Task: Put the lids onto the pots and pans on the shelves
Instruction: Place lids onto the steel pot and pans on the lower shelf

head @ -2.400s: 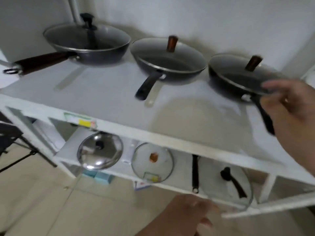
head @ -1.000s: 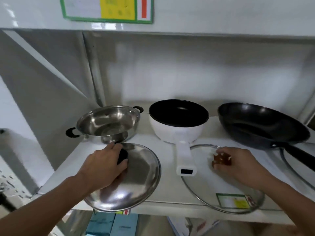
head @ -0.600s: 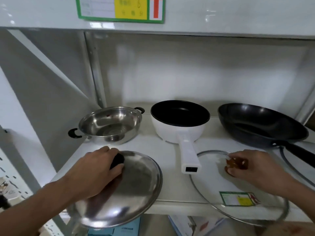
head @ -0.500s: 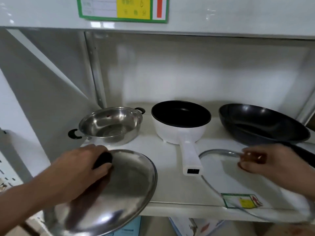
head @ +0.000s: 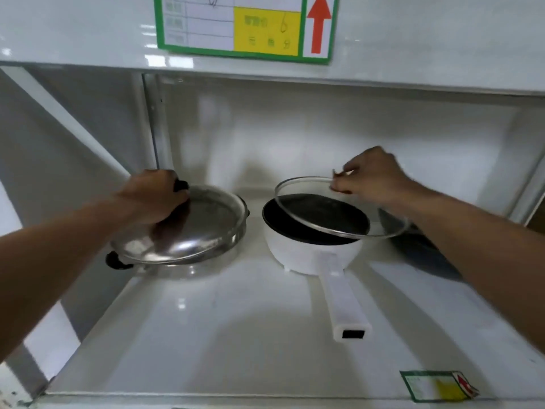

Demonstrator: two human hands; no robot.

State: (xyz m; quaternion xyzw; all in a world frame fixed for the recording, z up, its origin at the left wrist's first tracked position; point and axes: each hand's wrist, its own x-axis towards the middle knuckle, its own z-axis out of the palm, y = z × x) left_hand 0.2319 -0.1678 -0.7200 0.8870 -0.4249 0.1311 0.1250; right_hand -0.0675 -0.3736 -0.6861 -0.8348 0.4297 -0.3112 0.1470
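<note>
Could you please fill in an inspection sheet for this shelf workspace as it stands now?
Surface: glossy white shelf, front part bare.
Job's things: round steel lid lies tilted on the steel two-handled pot; round glass lid is held tilted over the white long-handled pan, not seated; dark frying pan at the right, uncovered.
Clutter: green-edged label at the front edge.
Grips: left hand closed on the steel lid's black knob; right hand holds the glass lid.
Cables: nothing seen.
Surroundings: price card with red arrow on the shelf above; white back wall.
</note>
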